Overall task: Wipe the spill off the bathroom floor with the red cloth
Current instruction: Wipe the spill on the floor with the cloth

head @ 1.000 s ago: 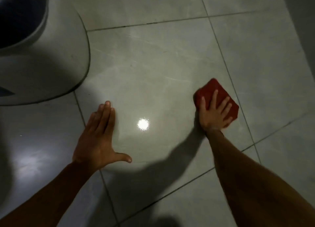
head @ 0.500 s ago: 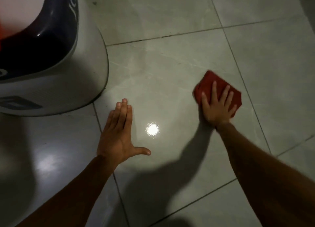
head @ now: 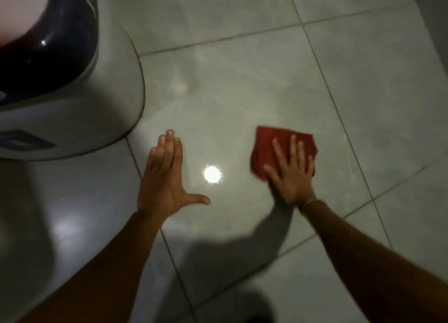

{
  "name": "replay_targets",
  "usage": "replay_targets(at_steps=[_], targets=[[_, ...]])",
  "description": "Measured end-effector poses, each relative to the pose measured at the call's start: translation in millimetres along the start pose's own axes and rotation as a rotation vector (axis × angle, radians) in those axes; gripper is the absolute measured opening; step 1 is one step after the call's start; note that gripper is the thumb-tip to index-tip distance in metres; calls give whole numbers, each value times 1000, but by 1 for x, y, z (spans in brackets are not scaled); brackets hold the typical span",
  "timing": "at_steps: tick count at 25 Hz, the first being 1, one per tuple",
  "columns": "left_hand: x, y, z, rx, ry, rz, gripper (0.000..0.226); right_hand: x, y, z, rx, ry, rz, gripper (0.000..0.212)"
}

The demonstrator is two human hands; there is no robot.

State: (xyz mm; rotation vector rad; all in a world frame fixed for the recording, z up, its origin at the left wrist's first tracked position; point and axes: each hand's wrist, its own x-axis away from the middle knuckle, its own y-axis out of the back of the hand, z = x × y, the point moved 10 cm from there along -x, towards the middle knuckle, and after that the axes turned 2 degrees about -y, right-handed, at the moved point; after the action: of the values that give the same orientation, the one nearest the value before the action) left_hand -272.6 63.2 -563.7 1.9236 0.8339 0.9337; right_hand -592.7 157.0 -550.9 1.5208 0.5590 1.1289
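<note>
A folded red cloth [head: 271, 140] lies flat on the grey floor tile [head: 230, 99]. My right hand [head: 289, 174] presses on it with fingers spread, covering its near half. My left hand [head: 162, 177] rests flat on the floor to the left, fingers together and thumb out, holding nothing. Between the two hands a bright round light reflection [head: 212, 174] shines on the glossy tile. Faint pale streaks [head: 180, 87] show on the tile farther away; whether they are liquid I cannot tell.
A large white appliance with a dark blue top [head: 72, 85] stands at the upper left, its rounded base close to my left hand. Grout lines cross the floor. A grey wall edge [head: 434, 19] runs down the upper right. My shadow covers the near floor.
My right hand has slid the red cloth leftward and nearer to me across the tile. The view has shifted so the appliance shows more at left. My left hand stays planted.
</note>
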Motion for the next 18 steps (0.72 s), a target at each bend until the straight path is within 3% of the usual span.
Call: replay_targets(at_steps=[2,3,5,7,8,11,13,15,16,18], targets=[[3,4,-8,-2,2,9,169,-33,18,-37,-159,-347,18,79],[6,4,-9,6,29,18,165,-41,15,-25,-162,-371,40,78],[22,1,-12,28,89,3,149,-18,-9,43,-27,-39,-24,74],[50,-9,-25,50,91,19,127,92,-63,83,111,362,33,73],[66,-15,-32,69,91,16,119,156,-81,69,157,453,58,74],[95,-32,-43,38,69,37,108,206,-76,-34,150,215,109,76],[100,-36,-44,26,61,46,105,160,-55,-85,12,-164,152,81],[100,-35,-44,50,70,34,100,103,-32,-89,-200,-473,77,82],[102,-29,-45,85,78,10,95,83,-27,-67,-242,-495,69,79],[110,-15,-45,227,146,-84,76,82,-32,10,-118,-207,69,74]])
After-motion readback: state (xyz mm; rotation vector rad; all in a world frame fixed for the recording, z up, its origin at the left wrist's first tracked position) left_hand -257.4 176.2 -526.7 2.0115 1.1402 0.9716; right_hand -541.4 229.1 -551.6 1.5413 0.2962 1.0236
